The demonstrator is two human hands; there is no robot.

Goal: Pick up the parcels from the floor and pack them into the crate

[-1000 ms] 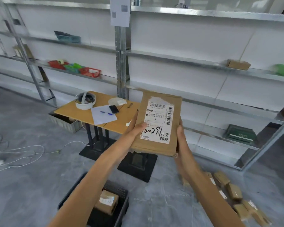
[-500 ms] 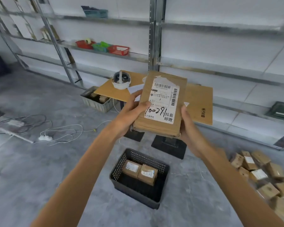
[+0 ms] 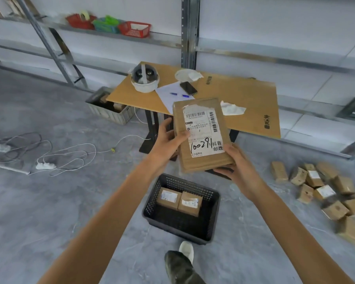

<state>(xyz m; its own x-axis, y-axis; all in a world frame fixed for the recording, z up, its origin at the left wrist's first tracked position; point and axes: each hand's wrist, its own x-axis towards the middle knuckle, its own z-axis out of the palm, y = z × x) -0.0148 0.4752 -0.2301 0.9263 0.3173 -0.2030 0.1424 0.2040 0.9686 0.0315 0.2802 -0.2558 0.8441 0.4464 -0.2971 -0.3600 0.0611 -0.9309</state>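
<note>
Near half of crate [image 3: 216,203] free; two parcels [image 3: 169,197] fill far side.

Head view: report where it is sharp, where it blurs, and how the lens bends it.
In the head view the held parcel is sharp, its handwritten digits legible; the loose parcels at the right edge smear with blur; the left shelf upright leans, likely from wide-angle distortion; light is soft and even, without glare.
</note>
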